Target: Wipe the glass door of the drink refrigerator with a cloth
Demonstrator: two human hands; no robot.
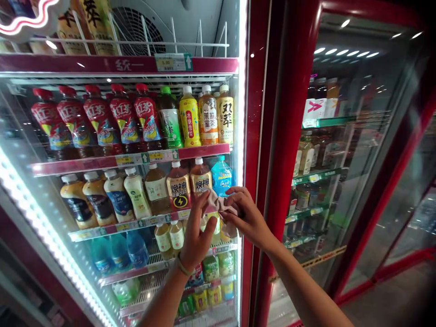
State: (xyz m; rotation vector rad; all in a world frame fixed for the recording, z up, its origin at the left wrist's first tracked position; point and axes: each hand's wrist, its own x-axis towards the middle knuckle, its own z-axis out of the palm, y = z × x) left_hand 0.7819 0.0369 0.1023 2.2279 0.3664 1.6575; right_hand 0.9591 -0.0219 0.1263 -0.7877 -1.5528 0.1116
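A small crumpled pale pinkish cloth (pixel 220 204) is between my two hands, in front of the drinks shelves. My left hand (pixel 197 234), with a thin band at the wrist, holds the cloth's left edge with its fingers; its thumb sits apart, lower down. From the right, my right hand (pixel 248 218) pinches the cloth's other end, fingers bent around it. Just behind the hands stand a blue-labelled bottle (pixel 222 175) and a dark-labelled bottle (pixel 200 175), both partly covered.
The lit drinks fridge holds rows of bottles on shelves, including red-capped tea bottles (pixel 121 113) above and pale-capped bottles (pixel 111 195) below. A red frame (pixel 296 100) stands to the right, beside a second glass-fronted fridge (pixel 368 136). A bright light strip (pixel 51 236) runs down the left.
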